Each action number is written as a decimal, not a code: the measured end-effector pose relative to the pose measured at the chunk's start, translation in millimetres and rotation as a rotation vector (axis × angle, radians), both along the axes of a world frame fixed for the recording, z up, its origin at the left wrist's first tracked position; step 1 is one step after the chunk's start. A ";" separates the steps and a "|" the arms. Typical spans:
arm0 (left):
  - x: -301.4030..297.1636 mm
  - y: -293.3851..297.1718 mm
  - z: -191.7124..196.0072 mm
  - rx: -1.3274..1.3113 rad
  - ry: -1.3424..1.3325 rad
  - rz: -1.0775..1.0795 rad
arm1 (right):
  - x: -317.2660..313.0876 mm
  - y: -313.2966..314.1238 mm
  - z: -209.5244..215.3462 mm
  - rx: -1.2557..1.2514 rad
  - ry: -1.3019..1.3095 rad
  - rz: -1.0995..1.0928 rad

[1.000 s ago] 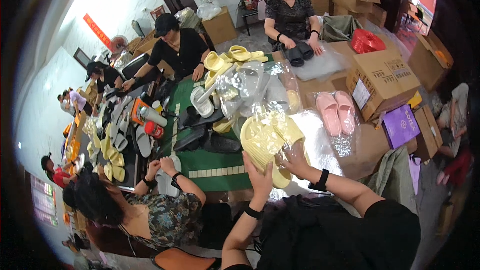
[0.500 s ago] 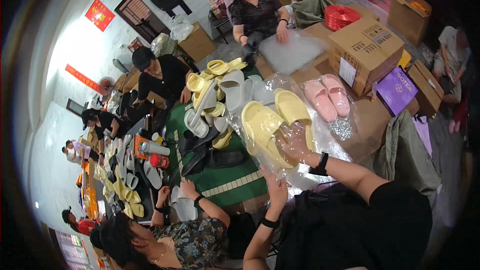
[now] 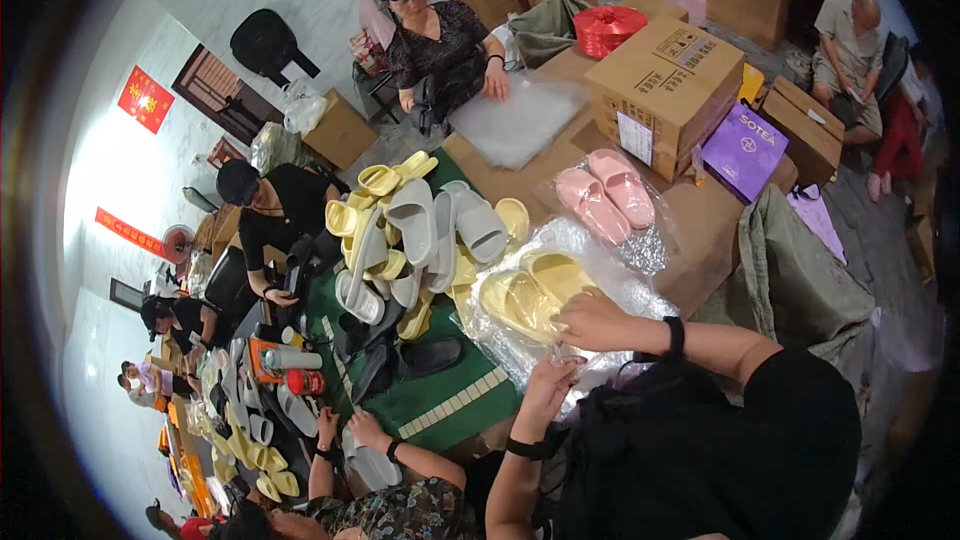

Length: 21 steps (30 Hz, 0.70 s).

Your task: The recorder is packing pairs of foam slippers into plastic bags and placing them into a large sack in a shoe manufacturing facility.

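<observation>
A pair of yellow slide slippers (image 3: 530, 292) lies in a clear plastic bag (image 3: 478, 315), on top of more crinkled clear plastic. My right hand (image 3: 600, 322) is closed at the bag's near right end, its fingers curled over the plastic beside the slippers' ends. Just below it, my left hand (image 3: 548, 390) pinches the near edge of the bag. Farther back, a pink pair of slides (image 3: 606, 196) sits in its own clear bag. To the left rises a heap of loose grey slides (image 3: 425, 220) and yellow slides (image 3: 378, 180), with black slides (image 3: 430, 358) nearer.
The green table mat (image 3: 455, 422) lies under the heap. A cardboard box (image 3: 665, 90), a red twine roll (image 3: 608, 32) and a purple bag (image 3: 745, 152) stand at the back right. A co-worker's hands (image 3: 370, 432) hold grey slides close on my left; another person faces me across the table.
The yellow slides have been lowered onto the plastic and lie flatter. My right hand has drawn from among them to the bag's near end; my left hand has closed on the edge.
</observation>
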<state>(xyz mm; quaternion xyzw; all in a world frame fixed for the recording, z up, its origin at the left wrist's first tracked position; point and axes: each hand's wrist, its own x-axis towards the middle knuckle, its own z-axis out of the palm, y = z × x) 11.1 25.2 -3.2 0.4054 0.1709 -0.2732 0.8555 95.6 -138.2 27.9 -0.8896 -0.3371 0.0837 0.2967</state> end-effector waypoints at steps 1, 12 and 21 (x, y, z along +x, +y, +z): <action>0.8 -4.5 5.6 0.054 0.034 0.068 | -13.1 -12.3 16.4 0.163 0.004 -0.057; 14.2 -11.2 44.1 0.267 -0.136 -0.120 | 0.8 -55.7 46.2 -0.068 -0.090 0.272; 10.5 -20.2 46.0 0.074 -0.390 -0.125 | 13.1 -42.7 45.1 -0.084 -0.327 0.103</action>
